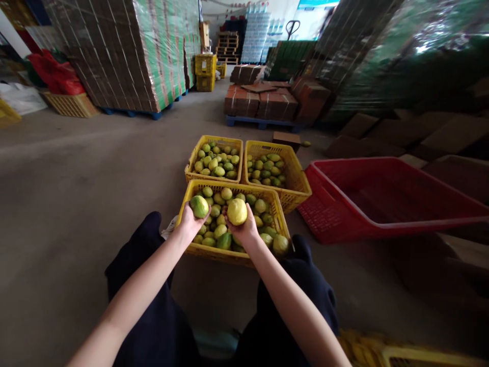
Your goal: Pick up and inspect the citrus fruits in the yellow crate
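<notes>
My left hand (190, 223) holds a green-yellow lemon (199, 206) in its upturned palm, over the left side of the near yellow crate (225, 257). Over the crate's middle, a yellow lemon (237, 211) rests in my right hand (246, 229), its fingers curled around the fruit's underside. Beneath both hands the crate is filled with green and yellow lemons (220, 232). Behind it stand two more yellow crates: the back left crate (187, 171) is well filled with lemons, and the back right crate (300, 178) has greener lemons (269, 168) toward its left part.
A large red basket (336, 224) stands to the right, close to the crates. Flattened cartons (260, 102) lie stacked on a blue pallet (263, 122) ahead. Tall wrapped stacks (164, 56) rise at left and right. Another yellow crate (428, 354) shows at the lower right.
</notes>
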Action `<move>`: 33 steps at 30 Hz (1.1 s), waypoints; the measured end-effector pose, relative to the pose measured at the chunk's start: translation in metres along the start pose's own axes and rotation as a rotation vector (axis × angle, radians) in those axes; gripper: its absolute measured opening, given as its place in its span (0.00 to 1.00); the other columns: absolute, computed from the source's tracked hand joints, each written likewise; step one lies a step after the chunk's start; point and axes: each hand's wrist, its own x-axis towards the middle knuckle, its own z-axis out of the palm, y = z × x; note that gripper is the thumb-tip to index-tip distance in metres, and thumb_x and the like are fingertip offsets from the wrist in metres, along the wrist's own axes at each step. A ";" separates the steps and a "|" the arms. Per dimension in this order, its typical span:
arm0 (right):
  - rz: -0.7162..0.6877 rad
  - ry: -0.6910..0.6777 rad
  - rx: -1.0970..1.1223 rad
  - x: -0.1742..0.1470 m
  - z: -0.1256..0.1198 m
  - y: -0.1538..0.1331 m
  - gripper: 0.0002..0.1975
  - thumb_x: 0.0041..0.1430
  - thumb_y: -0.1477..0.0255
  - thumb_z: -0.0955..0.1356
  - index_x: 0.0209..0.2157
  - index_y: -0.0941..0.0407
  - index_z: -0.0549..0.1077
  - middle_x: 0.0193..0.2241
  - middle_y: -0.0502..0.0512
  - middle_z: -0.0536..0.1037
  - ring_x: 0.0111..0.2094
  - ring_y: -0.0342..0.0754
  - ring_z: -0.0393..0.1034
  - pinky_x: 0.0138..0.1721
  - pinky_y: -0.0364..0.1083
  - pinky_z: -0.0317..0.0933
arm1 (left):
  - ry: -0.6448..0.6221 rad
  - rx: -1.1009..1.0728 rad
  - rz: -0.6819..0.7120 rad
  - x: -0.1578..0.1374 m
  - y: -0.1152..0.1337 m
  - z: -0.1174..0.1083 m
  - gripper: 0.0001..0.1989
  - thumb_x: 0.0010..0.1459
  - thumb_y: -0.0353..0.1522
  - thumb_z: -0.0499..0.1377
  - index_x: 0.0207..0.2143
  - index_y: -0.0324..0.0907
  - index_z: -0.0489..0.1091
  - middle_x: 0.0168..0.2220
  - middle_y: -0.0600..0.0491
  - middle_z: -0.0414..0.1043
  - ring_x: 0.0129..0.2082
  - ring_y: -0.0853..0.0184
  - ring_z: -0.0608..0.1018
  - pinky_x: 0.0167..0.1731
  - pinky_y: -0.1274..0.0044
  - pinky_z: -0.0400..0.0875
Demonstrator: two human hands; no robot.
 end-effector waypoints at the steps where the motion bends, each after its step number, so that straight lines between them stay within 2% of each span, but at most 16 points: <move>1: -0.008 0.008 0.008 0.001 -0.001 0.000 0.18 0.68 0.57 0.60 0.37 0.54 0.73 0.23 0.54 0.79 0.24 0.49 0.75 0.25 0.47 0.72 | -0.001 -0.008 0.008 -0.001 0.001 0.000 0.11 0.67 0.36 0.51 0.45 0.46 0.72 0.36 0.49 0.76 0.31 0.63 0.80 0.25 0.72 0.81; 7: 0.016 0.166 -0.018 0.011 -0.010 0.004 0.14 0.66 0.60 0.62 0.32 0.53 0.71 0.21 0.51 0.76 0.23 0.50 0.75 0.26 0.51 0.73 | 0.013 -0.025 -0.049 -0.010 0.001 0.002 0.12 0.66 0.31 0.49 0.42 0.43 0.72 0.30 0.50 0.74 0.27 0.64 0.79 0.23 0.73 0.81; 9: 0.044 0.168 0.008 0.014 -0.011 0.006 0.14 0.66 0.62 0.60 0.33 0.53 0.72 0.21 0.51 0.76 0.22 0.50 0.74 0.26 0.50 0.73 | -0.012 -0.020 -0.078 -0.014 0.000 0.003 0.12 0.65 0.29 0.49 0.43 0.42 0.72 0.30 0.50 0.74 0.26 0.64 0.79 0.23 0.73 0.81; 12: 0.043 0.143 -0.001 0.014 -0.009 0.006 0.14 0.67 0.63 0.59 0.34 0.53 0.71 0.21 0.51 0.76 0.22 0.50 0.74 0.24 0.50 0.72 | -0.029 -0.015 -0.077 -0.016 -0.002 0.004 0.14 0.66 0.31 0.48 0.43 0.41 0.73 0.32 0.47 0.75 0.28 0.63 0.80 0.23 0.71 0.81; 17: 0.001 0.121 -0.119 0.004 -0.001 0.005 0.13 0.66 0.62 0.63 0.35 0.55 0.72 0.20 0.53 0.77 0.22 0.49 0.73 0.20 0.44 0.69 | -0.023 -0.030 0.029 -0.013 -0.002 0.004 0.09 0.66 0.34 0.54 0.44 0.44 0.72 0.35 0.50 0.77 0.32 0.63 0.81 0.29 0.71 0.83; 22: -0.030 0.102 -0.160 -0.005 0.005 0.005 0.14 0.64 0.59 0.66 0.34 0.55 0.73 0.18 0.50 0.75 0.18 0.48 0.71 0.17 0.43 0.65 | -0.070 -0.009 -0.023 -0.012 -0.004 0.005 0.09 0.67 0.34 0.54 0.40 0.42 0.72 0.29 0.51 0.76 0.28 0.65 0.80 0.26 0.72 0.82; 25: -0.045 0.051 -0.121 -0.012 0.009 0.003 0.15 0.66 0.59 0.64 0.32 0.55 0.73 0.18 0.51 0.76 0.18 0.47 0.71 0.17 0.43 0.65 | -0.092 0.022 -0.035 -0.021 -0.005 0.007 0.08 0.64 0.32 0.53 0.38 0.41 0.72 0.27 0.51 0.76 0.26 0.66 0.80 0.25 0.75 0.80; 28: -0.069 -0.081 -0.093 -0.020 0.014 0.003 0.17 0.66 0.61 0.63 0.29 0.56 0.74 0.19 0.52 0.77 0.20 0.47 0.73 0.18 0.42 0.65 | -0.158 0.096 -0.012 -0.034 -0.007 0.011 0.10 0.62 0.30 0.52 0.32 0.40 0.72 0.24 0.52 0.75 0.24 0.68 0.79 0.26 0.78 0.78; 31: -0.107 -0.199 -0.141 -0.025 0.016 0.005 0.16 0.64 0.63 0.65 0.25 0.57 0.73 0.19 0.53 0.77 0.20 0.47 0.72 0.17 0.42 0.64 | -0.273 0.208 0.100 -0.045 -0.010 0.014 0.12 0.60 0.29 0.52 0.26 0.40 0.71 0.21 0.52 0.73 0.23 0.68 0.78 0.25 0.79 0.74; 33: -0.167 -0.225 -0.206 -0.027 0.015 0.009 0.14 0.61 0.67 0.66 0.23 0.57 0.73 0.19 0.53 0.77 0.19 0.46 0.71 0.18 0.42 0.64 | -0.336 0.279 0.222 -0.048 -0.014 0.014 0.13 0.59 0.29 0.53 0.23 0.40 0.71 0.22 0.51 0.74 0.25 0.67 0.78 0.26 0.80 0.72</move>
